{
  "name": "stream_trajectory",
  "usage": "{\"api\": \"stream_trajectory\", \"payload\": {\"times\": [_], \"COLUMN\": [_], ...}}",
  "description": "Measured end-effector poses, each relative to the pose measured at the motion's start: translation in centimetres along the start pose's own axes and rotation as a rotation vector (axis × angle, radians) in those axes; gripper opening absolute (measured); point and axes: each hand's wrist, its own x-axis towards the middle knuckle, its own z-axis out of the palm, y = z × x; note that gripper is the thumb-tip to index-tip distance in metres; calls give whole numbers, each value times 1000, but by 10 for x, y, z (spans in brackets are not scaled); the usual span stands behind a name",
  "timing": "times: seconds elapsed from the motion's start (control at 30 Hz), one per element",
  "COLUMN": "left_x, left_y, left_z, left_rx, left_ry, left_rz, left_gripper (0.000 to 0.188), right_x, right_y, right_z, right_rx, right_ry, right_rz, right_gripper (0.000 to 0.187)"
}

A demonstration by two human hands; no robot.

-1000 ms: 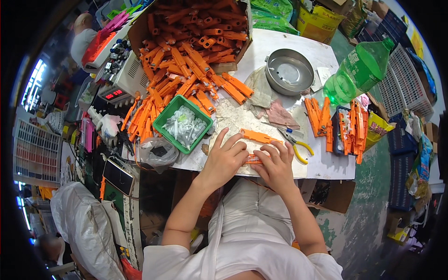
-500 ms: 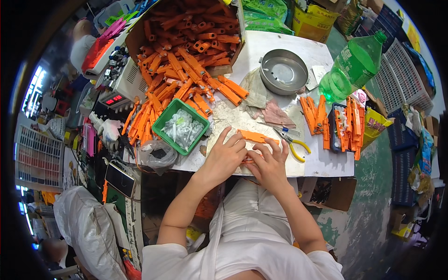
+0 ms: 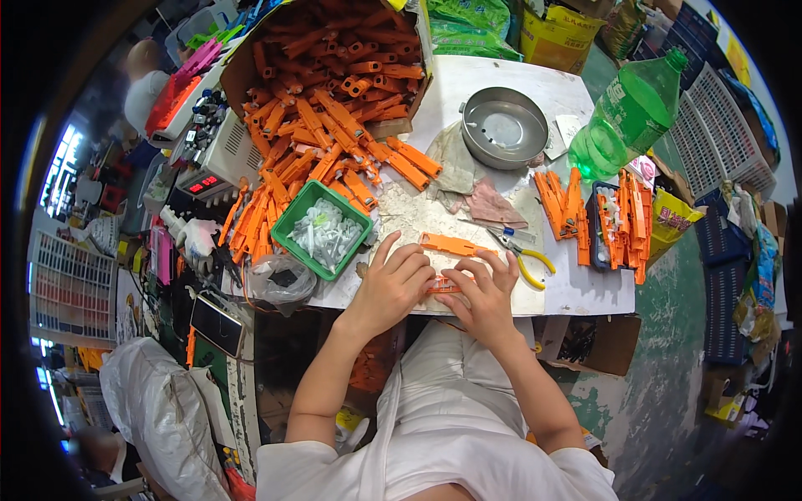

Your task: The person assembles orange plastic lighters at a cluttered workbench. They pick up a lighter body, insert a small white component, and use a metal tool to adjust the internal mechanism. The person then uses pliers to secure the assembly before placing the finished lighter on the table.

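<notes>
My left hand [image 3: 389, 282] and my right hand [image 3: 483, 294] meet at the table's front edge. Between their fingertips is an orange plastic housing half [image 3: 443, 285] with an open inner side, gripped at both ends; fingers cover much of it. Just beyond my fingers a second long orange housing part [image 3: 458, 245] lies flat on the table. Left of my left hand stands a green tub [image 3: 364, 219] of small whitish plastic parts [image 3: 326, 234]. Yellow-handled pliers [image 3: 531, 265] lie to the right of my right hand.
A large carton spills a pile of orange housings [image 3: 334, 125] across the far left. Behind lie rags [image 3: 494, 204] and a round metal bowl [image 3: 505, 150]. At right stand a green bottle [image 3: 626, 117] and a dark bin [image 3: 598, 250] with orange pieces. A phone [image 3: 215, 326] is at left.
My left-hand fingers have shifted slightly left and curled a little, showing more of the orange housing half between my hands. The right hand stays nearly in place. The view has moved slightly.
</notes>
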Motion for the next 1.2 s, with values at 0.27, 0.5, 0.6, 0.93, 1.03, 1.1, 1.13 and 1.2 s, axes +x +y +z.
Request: {"api": "stream_trajectory", "payload": {"times": [0.27, 0.5, 0.6, 0.93, 1.03, 1.1, 1.13, 1.2], "left_x": [1, 15, 29, 147, 198, 218, 225, 221], "left_y": [13, 42, 57, 106, 112, 114, 116, 113], "left_z": [-8, -8, 0, 51, 87, 110, 115, 119], "left_rx": [-199, -263, -272, -299, -268, -213, -172, -203], "left_ry": [158, 159, 146, 265, 285, 247, 210, 216], "left_rz": [3, 174, 307, 366, 309, 262, 229, 190], "left_gripper": [18, 19, 18, 19, 18, 19, 20, 21], "right_x": [-1, -5, -14, -69, -79, -83, -85, -85], "right_y": [-8, 0, 16, 55, 54, 51, 50, 45], "right_z": [-17, -60, -83, -143, -148, -147, -146, -148], "right_rx": [99, 688, 931, 994, 936, 924, 922, 886], "right_ry": [80, -122, -247, 725, 732, 715, 705, 698], "right_rz": [2, 379, 482, 736, 773, 780, 785, 764], "right_gripper": [21, 12, 9, 11, 10, 8, 7, 6]}}
